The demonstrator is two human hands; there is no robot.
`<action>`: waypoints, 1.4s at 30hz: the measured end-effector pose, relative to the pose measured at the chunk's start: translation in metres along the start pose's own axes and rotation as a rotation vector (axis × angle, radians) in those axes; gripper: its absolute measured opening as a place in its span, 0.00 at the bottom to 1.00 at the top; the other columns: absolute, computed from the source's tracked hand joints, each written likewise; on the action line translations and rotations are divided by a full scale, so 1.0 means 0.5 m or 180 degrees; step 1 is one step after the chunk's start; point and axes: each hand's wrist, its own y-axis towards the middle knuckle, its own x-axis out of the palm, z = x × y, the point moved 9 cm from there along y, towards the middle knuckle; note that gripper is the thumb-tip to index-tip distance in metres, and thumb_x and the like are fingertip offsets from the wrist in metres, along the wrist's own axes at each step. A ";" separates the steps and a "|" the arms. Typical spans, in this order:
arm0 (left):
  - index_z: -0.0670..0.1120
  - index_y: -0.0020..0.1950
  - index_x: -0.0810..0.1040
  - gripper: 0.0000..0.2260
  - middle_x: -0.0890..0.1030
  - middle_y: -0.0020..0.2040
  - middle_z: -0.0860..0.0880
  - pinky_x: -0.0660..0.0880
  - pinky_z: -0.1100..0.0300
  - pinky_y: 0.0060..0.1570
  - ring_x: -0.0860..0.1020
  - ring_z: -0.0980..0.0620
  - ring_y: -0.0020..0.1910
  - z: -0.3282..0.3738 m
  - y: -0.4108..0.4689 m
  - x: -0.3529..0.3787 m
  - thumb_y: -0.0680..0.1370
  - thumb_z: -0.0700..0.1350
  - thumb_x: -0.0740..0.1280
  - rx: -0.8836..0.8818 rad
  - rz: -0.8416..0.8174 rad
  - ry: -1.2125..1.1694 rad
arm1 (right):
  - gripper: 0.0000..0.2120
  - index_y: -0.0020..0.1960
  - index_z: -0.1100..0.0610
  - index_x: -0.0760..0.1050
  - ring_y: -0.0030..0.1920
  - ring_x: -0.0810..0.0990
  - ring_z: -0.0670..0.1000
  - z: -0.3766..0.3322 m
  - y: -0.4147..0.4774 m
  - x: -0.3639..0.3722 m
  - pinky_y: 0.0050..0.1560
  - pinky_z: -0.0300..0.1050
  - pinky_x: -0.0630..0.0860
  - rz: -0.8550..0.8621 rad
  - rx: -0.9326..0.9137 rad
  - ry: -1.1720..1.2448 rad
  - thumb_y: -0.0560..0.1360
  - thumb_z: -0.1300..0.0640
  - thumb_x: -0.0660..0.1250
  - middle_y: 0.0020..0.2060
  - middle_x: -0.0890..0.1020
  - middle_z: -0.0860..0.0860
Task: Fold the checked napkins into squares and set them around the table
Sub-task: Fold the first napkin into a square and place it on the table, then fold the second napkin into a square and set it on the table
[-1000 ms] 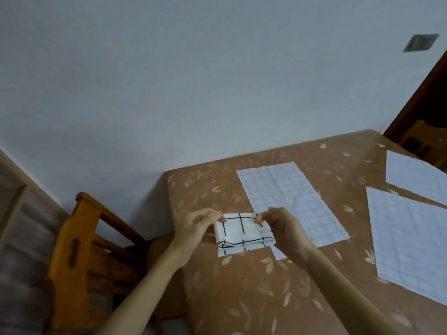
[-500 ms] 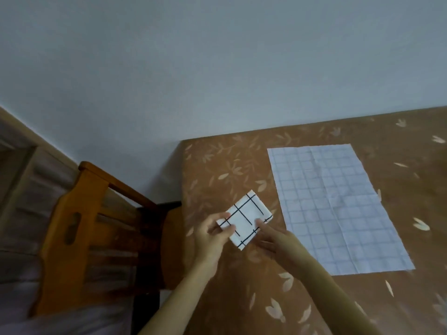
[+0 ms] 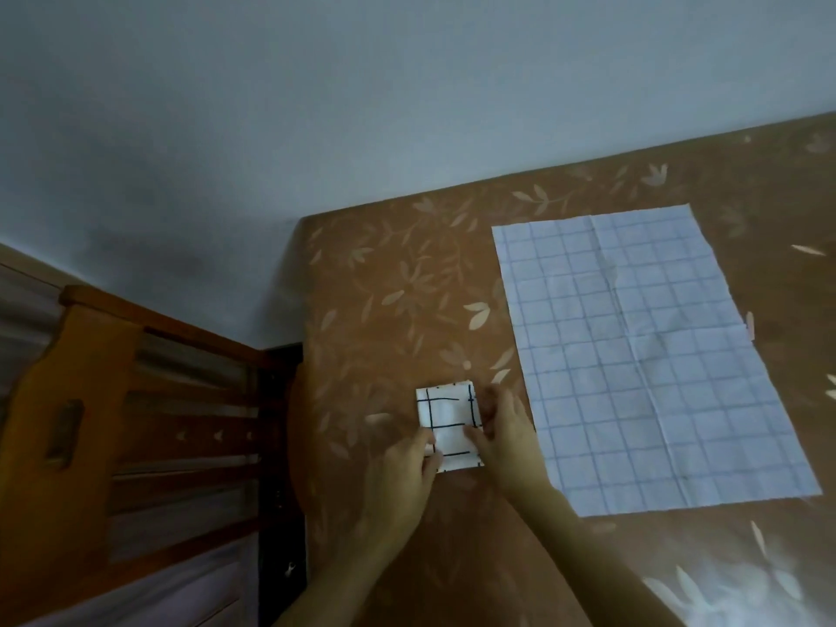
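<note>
A small white napkin (image 3: 445, 416) with black check lines is folded into a square and lies flat on the brown leaf-patterned table (image 3: 389, 282), near its left edge. My left hand (image 3: 405, 479) rests on the napkin's lower left corner. My right hand (image 3: 504, 434) presses on its right side, fingers spread over the cloth. Both hands hold the square down against the tabletop.
A large pale checked cloth (image 3: 633, 355) lies spread open just right of the folded napkin. A wooden chair (image 3: 135, 400) stands against the table's left side. A plain wall runs behind the table's far edge.
The folded napkin has been turned from a tilted angle to square with the table edge and laid flat. Both hands came down onto it. The view shifted left and closer.
</note>
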 end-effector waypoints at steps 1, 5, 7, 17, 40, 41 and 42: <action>0.53 0.55 0.76 0.07 0.83 0.49 0.54 0.77 0.59 0.40 0.82 0.54 0.46 0.006 0.001 0.006 0.81 0.53 0.63 0.0092 -0.0033 0.0228 | 0.27 0.69 0.52 0.66 0.52 0.79 0.51 -0.007 -0.003 -0.001 0.48 0.47 0.81 0.0044 -0.0224 -0.0166 0.74 0.58 0.73 0.60 0.75 0.52; 0.48 0.57 0.81 0.13 0.80 0.52 0.47 0.79 0.56 0.42 0.80 0.47 0.50 0.034 0.013 0.040 0.73 0.48 0.74 0.0892 0.0097 0.1082 | 0.30 0.75 0.58 0.66 0.68 0.75 0.59 -0.070 -0.025 -0.014 0.64 0.51 0.75 0.0641 -0.1362 -0.1218 0.74 0.60 0.69 0.71 0.72 0.58; 0.45 0.67 0.78 0.24 0.78 0.66 0.42 0.78 0.50 0.60 0.77 0.42 0.65 0.032 0.023 0.073 0.72 0.44 0.75 0.1234 -0.0058 0.1357 | 0.26 0.74 0.60 0.69 0.74 0.69 0.58 -0.087 -0.039 0.010 0.68 0.51 0.70 0.0584 -0.1821 -0.1598 0.77 0.55 0.59 0.74 0.70 0.58; 0.55 0.82 0.45 0.28 0.47 0.83 0.47 0.51 0.40 0.76 0.47 0.44 0.81 -0.021 0.032 0.070 0.83 0.59 0.47 0.1114 -0.0506 0.1589 | 0.31 0.79 0.61 0.58 0.80 0.57 0.55 -0.008 -0.016 0.044 0.76 0.59 0.54 -0.0100 -0.1221 -0.1981 0.80 0.50 0.54 0.79 0.59 0.56; 0.48 0.69 0.75 0.28 0.71 0.71 0.43 0.73 0.51 0.64 0.71 0.44 0.70 0.373 -0.018 0.206 0.71 0.53 0.76 0.2184 -0.0907 0.0888 | 0.26 0.74 0.61 0.65 0.75 0.65 0.63 0.335 -0.135 -0.412 0.73 0.60 0.62 0.1406 0.0950 -0.0790 0.78 0.59 0.67 0.75 0.66 0.62; 0.48 0.67 0.77 0.30 0.73 0.69 0.43 0.74 0.51 0.63 0.72 0.43 0.69 0.383 -0.017 0.217 0.67 0.53 0.79 0.2146 -0.0967 0.0925 | 0.27 0.74 0.61 0.65 0.75 0.64 0.63 0.357 -0.139 -0.434 0.73 0.60 0.61 0.1445 0.1096 -0.0749 0.78 0.59 0.67 0.75 0.65 0.62; 0.49 0.65 0.79 0.31 0.74 0.67 0.43 0.75 0.51 0.60 0.73 0.43 0.67 0.389 -0.012 0.225 0.63 0.53 0.81 0.2087 -0.0991 0.0968 | 0.28 0.75 0.62 0.64 0.76 0.63 0.63 0.379 -0.143 -0.451 0.74 0.60 0.60 0.1454 0.1235 -0.0717 0.78 0.58 0.67 0.76 0.65 0.62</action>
